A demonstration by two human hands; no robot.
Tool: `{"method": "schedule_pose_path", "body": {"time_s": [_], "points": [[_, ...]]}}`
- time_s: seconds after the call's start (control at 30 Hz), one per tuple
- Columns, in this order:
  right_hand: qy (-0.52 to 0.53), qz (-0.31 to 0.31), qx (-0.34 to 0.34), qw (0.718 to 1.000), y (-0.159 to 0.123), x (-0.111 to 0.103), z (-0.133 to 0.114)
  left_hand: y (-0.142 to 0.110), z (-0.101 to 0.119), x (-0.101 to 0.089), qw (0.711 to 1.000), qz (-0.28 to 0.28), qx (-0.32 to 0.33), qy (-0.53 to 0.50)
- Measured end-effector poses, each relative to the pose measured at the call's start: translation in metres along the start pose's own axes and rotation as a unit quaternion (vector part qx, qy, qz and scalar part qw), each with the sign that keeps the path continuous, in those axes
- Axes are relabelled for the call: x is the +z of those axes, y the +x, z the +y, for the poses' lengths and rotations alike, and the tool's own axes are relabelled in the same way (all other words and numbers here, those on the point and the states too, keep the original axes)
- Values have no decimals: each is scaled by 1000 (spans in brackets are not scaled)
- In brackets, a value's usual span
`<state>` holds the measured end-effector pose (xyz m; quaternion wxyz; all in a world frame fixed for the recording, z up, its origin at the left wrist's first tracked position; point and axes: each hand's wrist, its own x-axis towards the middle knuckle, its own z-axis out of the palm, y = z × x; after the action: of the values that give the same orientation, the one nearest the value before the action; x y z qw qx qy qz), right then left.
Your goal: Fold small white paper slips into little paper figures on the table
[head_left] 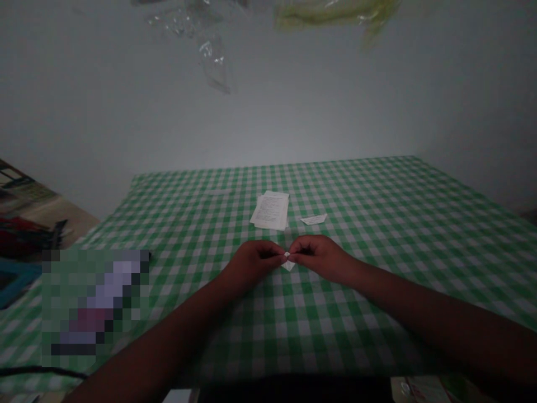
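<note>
1. Pinching a little white paper bit from both sides, the left hand and the right hand met in the middle.
2. Both hands were almost closed, with their fingers curled in. Each hand held one side of the paper bit, and a small white corner poked out below them.
3. The paper bit was held over the green and white checked tabletop, near the middle. It was too small to tell if it had been folded.
4. A stack of paper with small print lay ahead of the hands, and a small paper strip lay just to its right.
5. Clear plastic hung in front of the white wall. On the left, a blurred thing lay on the tabletop, but nobody could tell what it was.
</note>
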<state>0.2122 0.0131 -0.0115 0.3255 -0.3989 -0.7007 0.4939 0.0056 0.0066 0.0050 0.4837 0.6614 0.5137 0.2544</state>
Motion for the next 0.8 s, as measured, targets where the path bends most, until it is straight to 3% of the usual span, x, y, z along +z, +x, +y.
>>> {"method": "schedule_pose_path", "body": {"time_s": [0.5,0.8], "points": [[55,9,-4,998,1,1,3,-1,2,1,999,19,16,-20],[101,61,1,993,4,1,5,2,1,-1,995,59,39,-76]]}}
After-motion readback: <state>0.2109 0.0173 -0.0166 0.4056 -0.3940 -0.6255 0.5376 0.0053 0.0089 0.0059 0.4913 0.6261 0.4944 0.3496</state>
